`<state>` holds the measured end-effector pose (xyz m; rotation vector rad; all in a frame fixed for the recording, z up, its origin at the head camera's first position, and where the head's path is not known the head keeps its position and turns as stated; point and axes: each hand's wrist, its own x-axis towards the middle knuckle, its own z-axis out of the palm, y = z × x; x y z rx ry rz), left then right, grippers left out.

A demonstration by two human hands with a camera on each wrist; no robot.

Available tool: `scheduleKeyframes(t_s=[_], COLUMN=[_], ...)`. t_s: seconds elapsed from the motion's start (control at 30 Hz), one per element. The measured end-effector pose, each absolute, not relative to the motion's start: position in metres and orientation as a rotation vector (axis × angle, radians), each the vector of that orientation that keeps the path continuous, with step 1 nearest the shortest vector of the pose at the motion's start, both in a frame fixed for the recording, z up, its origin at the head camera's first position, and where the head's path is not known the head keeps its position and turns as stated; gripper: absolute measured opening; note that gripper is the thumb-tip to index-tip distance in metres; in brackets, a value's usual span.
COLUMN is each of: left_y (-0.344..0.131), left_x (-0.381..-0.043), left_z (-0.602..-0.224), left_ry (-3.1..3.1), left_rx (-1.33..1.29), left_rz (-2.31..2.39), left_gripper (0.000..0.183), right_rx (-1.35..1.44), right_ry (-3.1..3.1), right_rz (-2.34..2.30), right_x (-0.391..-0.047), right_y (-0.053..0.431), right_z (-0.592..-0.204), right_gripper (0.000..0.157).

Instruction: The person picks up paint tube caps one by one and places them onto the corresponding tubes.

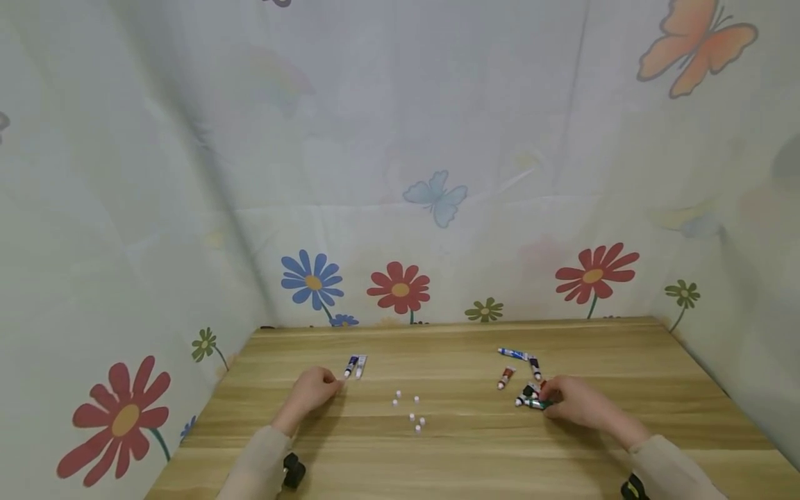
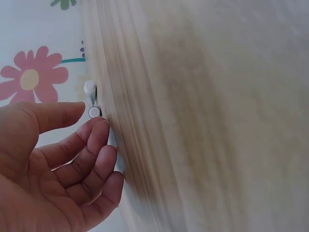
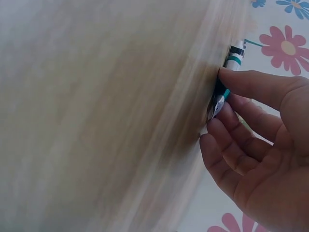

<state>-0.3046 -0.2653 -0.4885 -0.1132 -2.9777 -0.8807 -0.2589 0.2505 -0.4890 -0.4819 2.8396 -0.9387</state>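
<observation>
My left hand [image 1: 315, 389] rests on the table with its fingers loosely curled and nothing in them. Just beyond its fingertips lie a dark blue paint tube [image 1: 351, 366] and a white paint tube [image 1: 360, 367], side by side. On the right, my right hand [image 1: 578, 401] pinches a green paint tube [image 3: 233, 62] between thumb and fingers, low against the wood. Around those fingers is a small cluster: a dark-labelled tube [image 1: 521, 399] touching the green one, and a red bit partly hidden by the hand. A separate red paint tube [image 1: 505, 378] lies farther left.
A blue paint tube [image 1: 512, 354] and a black paint tube [image 1: 534, 368] lie behind the right cluster. Several small white caps [image 1: 417, 399] are scattered mid-table between the hands. A flowered cloth [image 1: 437, 278] hangs behind the wooden table [image 1: 475, 458].
</observation>
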Motion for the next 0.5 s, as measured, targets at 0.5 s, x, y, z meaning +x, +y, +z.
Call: scheduleKeyframes(t_s=[0.5], left_y=[-0.255], left_x=[-0.301], left_z=[-0.481], left_ry=[-2.934], left_rx=[-0.13], left_rz=[-0.722], left_gripper=[0.013], right_rx=[-0.467], right_ry=[2.803], right_rz=[-0.901], right_x=[-0.255], right_y=[0.255], right_z=[-0.485], right_gripper=[0.019])
